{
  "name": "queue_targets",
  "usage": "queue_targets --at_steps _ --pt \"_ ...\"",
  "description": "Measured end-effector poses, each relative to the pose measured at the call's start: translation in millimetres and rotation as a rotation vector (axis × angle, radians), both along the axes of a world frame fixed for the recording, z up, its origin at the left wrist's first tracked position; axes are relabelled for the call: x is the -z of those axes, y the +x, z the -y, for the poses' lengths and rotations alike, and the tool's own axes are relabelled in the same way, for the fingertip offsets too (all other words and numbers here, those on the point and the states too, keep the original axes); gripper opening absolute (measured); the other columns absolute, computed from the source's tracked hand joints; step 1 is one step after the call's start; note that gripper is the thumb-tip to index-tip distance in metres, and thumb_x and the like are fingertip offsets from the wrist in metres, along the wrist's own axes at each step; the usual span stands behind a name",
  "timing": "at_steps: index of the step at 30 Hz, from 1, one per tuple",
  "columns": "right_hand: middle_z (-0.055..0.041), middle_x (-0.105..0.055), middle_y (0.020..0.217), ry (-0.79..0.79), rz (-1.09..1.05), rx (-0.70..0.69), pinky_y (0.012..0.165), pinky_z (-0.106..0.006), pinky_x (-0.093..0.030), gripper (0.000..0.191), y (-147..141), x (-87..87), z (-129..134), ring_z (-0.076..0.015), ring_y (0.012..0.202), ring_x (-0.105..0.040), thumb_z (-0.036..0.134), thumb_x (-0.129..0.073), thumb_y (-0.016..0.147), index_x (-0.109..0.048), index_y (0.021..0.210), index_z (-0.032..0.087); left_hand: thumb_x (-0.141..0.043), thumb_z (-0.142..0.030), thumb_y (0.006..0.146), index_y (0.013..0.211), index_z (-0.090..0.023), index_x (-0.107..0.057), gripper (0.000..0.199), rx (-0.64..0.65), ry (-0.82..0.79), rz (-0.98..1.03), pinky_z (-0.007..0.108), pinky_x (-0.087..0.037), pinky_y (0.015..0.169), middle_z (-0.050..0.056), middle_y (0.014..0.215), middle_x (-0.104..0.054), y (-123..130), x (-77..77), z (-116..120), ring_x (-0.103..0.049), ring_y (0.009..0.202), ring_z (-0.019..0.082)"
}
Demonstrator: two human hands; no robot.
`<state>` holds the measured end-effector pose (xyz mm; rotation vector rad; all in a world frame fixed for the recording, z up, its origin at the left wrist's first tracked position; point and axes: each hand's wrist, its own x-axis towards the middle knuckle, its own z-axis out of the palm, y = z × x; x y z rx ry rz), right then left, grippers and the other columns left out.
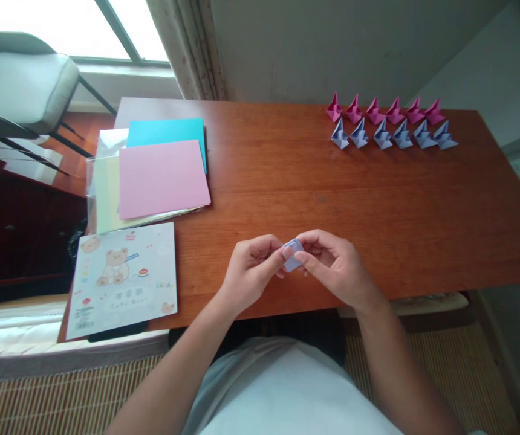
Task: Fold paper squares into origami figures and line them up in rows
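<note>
While lacking raised points, rate folded lavender paper (293,261), pinched between left hand (251,267) and right hand (340,266) over wooden table (264,193), as unfinished; count six magenta origami figures (375,113) and six lavender origami figures (382,138) as complete.

Near left, bear-print sheet (119,269): "Luck…" at its right; paler lettering (126,302), barcode (84,325) too blurred.

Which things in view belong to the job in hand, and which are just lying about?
Belonging to the job:
folded lavender paper, held between left hand and right hand
lavender figures and pink figures, probably companion pieces

Just lying about:
pink sheet and turquoise sheet, untouched, perhaps spare stock
bear-printed cover, untouched
chair
</note>
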<state>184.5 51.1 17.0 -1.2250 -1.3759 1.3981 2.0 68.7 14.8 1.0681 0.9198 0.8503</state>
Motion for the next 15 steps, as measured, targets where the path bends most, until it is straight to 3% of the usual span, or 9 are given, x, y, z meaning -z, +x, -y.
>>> queue_targets --at_steps 3,10,15 --pt "0.0002 -0.071 0.089 0.013 -0.008 0.001 0.071 -0.024 -0.057 0.006 0.3 -2.3 -1.4 -0.0129 0.08 -0.068 0.027 -0.069 0.092 -0.068 0.097 0.023 -0.071 -0.041 0.09 0.072 -0.014 -0.067 0.032 -0.01 -0.024 0.024 0.017 -0.044 0.052 0.0 0.062 -0.065 2.6 -1.6 -1.1 -0.056 0.055 0.008" --pt "0.0023 -0.067 0.078 -0.072 -0.104 0.078 0.057 -0.021 -0.053 0.006 -4.1 0.1 -2.3 -0.0096 0.063 -0.063 0.024 -0.07 0.09 -0.066 0.094 0.022 -0.069 -0.037 0.092 0.076 -0.014 -0.069 0.028 -0.029 -0.014 0.026 0.019 -0.043 0.054 0.001 0.065 -0.066 -1.7 1.0 -1.4 -0.058 0.057 0.009" --pt "0.0012 -0.067 0.079 -0.063 -0.1 0.077 0.058 -0.022 -0.053 0.008 -6.5 1.0 -2.2 -0.0108 0.065 -0.063 0.026 -0.07 0.09 -0.065 0.094 0.021 -0.068 -0.036 0.092 0.075 -0.014 -0.069 0.027 -0.071 -0.002 -0.018 0.019 -0.042 0.053 0.001 0.063 -0.066 -1.5 1.5 0.2 -0.057 0.056 0.009"
